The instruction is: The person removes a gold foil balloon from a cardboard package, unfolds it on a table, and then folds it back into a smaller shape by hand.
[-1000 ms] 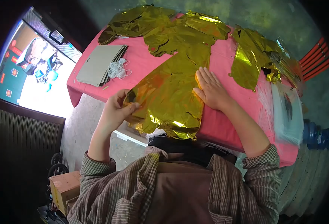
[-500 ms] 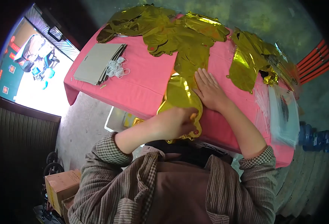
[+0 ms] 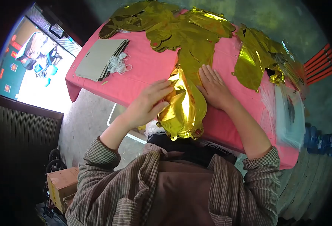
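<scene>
While left hand (image 3: 147,106) touches foil (image 3: 185,109), right hand (image 3: 213,89) presses.

You have no text, number or brand here that can be read. The small red squares (image 3: 12,67) on the green panel (image 3: 3,81) beyond the left edge of the pink table (image 3: 143,75) may be signs, but they are too blurred to make out. The cardboard box (image 3: 60,184) on the floor, the grey card stack (image 3: 98,60) at the table's far left corner and the gold foil balloon (image 3: 184,107) at its near edge show no legible print.
</scene>
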The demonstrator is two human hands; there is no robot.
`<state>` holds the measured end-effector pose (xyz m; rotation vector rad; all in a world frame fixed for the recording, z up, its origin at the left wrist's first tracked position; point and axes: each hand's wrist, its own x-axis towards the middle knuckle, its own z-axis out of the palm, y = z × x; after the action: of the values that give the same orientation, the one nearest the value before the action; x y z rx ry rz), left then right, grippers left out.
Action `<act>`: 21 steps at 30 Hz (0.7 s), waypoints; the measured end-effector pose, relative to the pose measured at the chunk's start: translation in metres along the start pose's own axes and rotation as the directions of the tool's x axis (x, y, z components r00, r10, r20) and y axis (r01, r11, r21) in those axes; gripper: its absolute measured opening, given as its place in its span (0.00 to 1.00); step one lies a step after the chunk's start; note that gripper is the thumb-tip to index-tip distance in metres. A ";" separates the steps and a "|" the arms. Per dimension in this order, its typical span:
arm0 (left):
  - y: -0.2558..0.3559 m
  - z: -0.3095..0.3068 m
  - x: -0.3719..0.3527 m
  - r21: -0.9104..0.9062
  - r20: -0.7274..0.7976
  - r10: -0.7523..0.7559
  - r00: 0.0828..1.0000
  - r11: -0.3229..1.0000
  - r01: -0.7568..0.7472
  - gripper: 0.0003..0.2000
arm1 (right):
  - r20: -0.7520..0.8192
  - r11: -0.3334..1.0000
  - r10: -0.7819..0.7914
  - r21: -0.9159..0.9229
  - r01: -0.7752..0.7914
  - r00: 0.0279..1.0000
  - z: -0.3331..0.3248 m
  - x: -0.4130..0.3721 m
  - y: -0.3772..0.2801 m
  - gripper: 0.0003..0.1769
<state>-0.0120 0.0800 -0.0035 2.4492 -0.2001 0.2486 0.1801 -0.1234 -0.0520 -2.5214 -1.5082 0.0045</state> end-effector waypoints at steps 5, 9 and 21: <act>0.013 0.025 0.001 0.319 0.117 0.085 0.990 0.941 -0.118 0.25 | 0.017 1.000 -0.014 -0.009 0.014 1.000 0.000 0.000 0.002 0.34; 0.017 0.018 0.005 0.258 0.073 0.065 0.995 0.963 -0.082 0.24 | -0.006 1.000 -0.022 0.005 0.022 1.000 0.001 -0.001 0.004 0.35; -0.017 0.023 0.041 0.149 -0.046 0.123 0.991 0.982 -0.115 0.26 | -0.007 1.000 -0.026 0.016 0.026 1.000 0.002 -0.001 0.003 0.34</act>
<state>0.0338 0.0748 -0.0219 2.5749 -0.3150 0.3946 0.1821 -0.1259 -0.0544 -2.4870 -1.5326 0.0043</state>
